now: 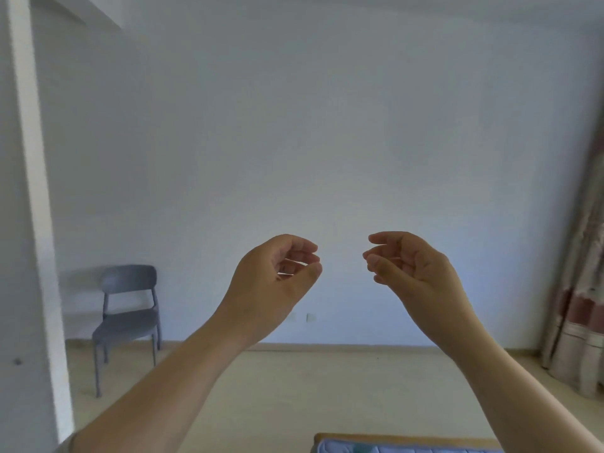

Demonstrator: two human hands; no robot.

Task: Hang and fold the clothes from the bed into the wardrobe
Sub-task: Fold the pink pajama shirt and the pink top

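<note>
Both my hands are raised in front of the white wall with nothing in them. My left hand (274,279) has loosely curled fingers, the thumb near the fingertips. My right hand (411,269) mirrors it, fingers loosely curled, a gap between the two hands. A corner of the bed (392,446), with a wooden edge and blue bedding, shows at the bottom. No clothes are in view. A white vertical panel (36,191) at the left may be the wardrobe's edge; I cannot tell.
A grey chair (129,318) stands against the wall at the left. A patterned curtain (581,289) hangs at the right edge. Beige floor (294,387) stretches between the bed and the wall.
</note>
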